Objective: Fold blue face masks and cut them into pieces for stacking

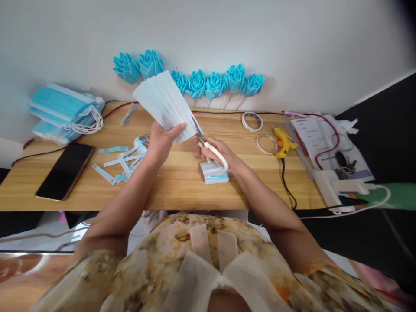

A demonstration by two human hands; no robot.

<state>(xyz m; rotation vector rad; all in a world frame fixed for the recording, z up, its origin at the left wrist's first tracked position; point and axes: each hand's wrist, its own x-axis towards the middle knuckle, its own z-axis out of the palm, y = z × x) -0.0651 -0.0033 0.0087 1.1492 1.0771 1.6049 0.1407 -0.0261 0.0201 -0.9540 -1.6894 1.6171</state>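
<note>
One sheet (165, 100) | lower part pinched in left fingers (178, 129) | right fingers (214, 142) wrapped round scissors (217, 154)

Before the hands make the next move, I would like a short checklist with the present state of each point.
1. Left hand holds the pleated sheet: ok.
2. Right hand holds the scissors: ok.
3. Left thumb apart from the blades: ok.
4. Loose strips gathered tidily: not ok, scattered near the left forearm.
5. Glue gun away from both hands: ok.
6. Glue gun cool: cannot tell.
</note>
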